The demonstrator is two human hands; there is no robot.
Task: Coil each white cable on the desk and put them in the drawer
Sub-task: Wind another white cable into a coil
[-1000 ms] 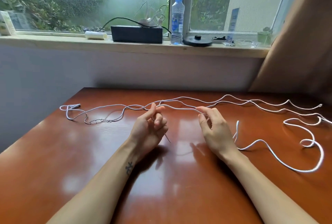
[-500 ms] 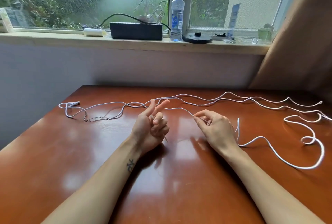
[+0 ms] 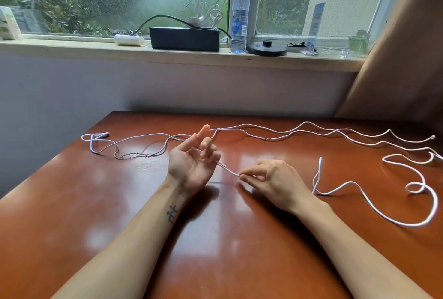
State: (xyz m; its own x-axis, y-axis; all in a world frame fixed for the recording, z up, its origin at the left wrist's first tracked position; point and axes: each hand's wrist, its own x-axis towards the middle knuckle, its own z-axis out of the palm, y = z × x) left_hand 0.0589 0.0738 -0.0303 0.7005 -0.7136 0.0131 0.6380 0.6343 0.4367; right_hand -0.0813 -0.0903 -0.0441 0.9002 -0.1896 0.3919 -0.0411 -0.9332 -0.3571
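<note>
I judge this the very start of the job: nothing is coiled and no drawer shows anywhere in my feed. My left hand [image 3: 191,167] sits palm up at mid-frame, index finger raised and the other fingers curled round the thin white cable [image 3: 230,170], which drops off that finger and crosses a short gap to my right hand [image 3: 275,183], whose thumb and forefinger pinch it near its end. The rest of that cable wanders in loose waves across the far part of the desk [image 3: 215,250], from a plug at the left of the frame to a tip at the far right; whether those waves are one lead or two I cannot tell. A thicker white cable [image 3: 317,175] lies untouched at the right, looping toward the frame edge. So every coil and the stowing remain. The near wood between my forearms gives room to wind; the slanted left edge sits close to the plug, so I would draw slack inward
</note>
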